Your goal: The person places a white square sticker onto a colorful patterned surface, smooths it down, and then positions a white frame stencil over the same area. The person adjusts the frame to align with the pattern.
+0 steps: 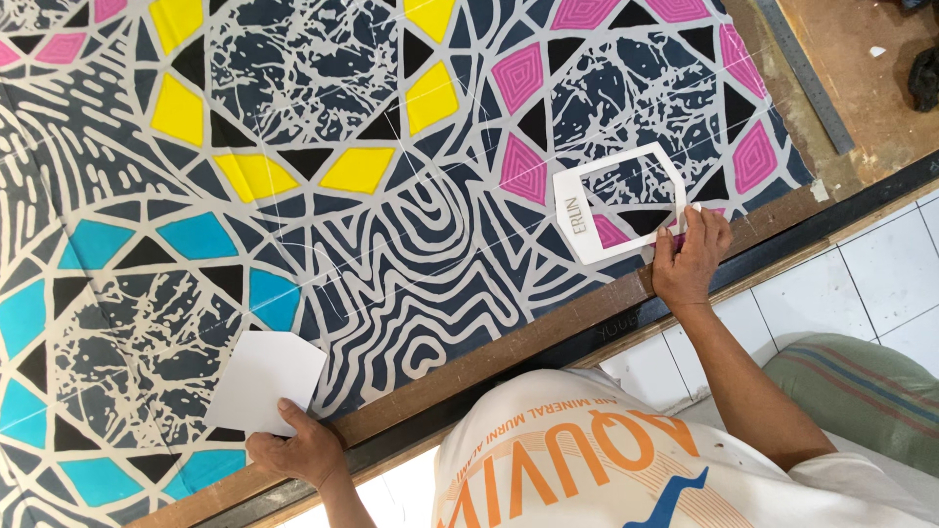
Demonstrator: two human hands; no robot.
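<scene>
Bright even daylight, soft faint shadows, sharp focus, no glare.

White short-sleeved shirt (577,460) with orange lettering and a blue mark, bare forearms.

Open patterned cloth (391,225) lies flat between the white card (264,381) and the frame template (621,200); nothing stands there.

One patterned cloth (323,186), two white card templates (266,382), one metal ruler (804,73), two hands (691,260)
</scene>
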